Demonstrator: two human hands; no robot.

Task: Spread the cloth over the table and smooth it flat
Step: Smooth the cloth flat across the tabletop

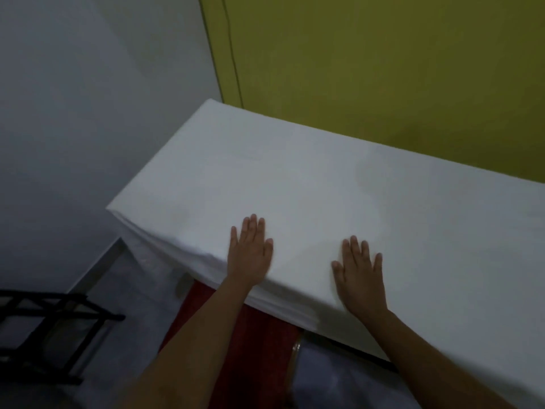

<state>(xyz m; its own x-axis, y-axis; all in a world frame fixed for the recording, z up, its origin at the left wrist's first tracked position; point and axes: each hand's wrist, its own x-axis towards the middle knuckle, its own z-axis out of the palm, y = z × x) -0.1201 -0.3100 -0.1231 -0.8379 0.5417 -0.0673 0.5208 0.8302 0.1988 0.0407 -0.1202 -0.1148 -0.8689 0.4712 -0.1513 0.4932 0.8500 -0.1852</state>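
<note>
A white cloth (309, 184) covers the whole table top and hangs over its near and left edges. The table itself is hidden under it. My left hand (250, 252) lies flat, palm down, on the cloth near the front edge, fingers slightly apart. My right hand (358, 273) lies flat the same way, a little to the right and nearer the front edge. Neither hand holds anything. A few soft folds show in the cloth at the near left corner (165, 246).
A yellow-green wall (383, 69) runs right behind the table, a grey wall (88, 113) to its left. A black rack (50, 329) stands on the floor at lower left. Red fabric (250, 343) and a chair-like frame (295, 358) sit below the table's front edge.
</note>
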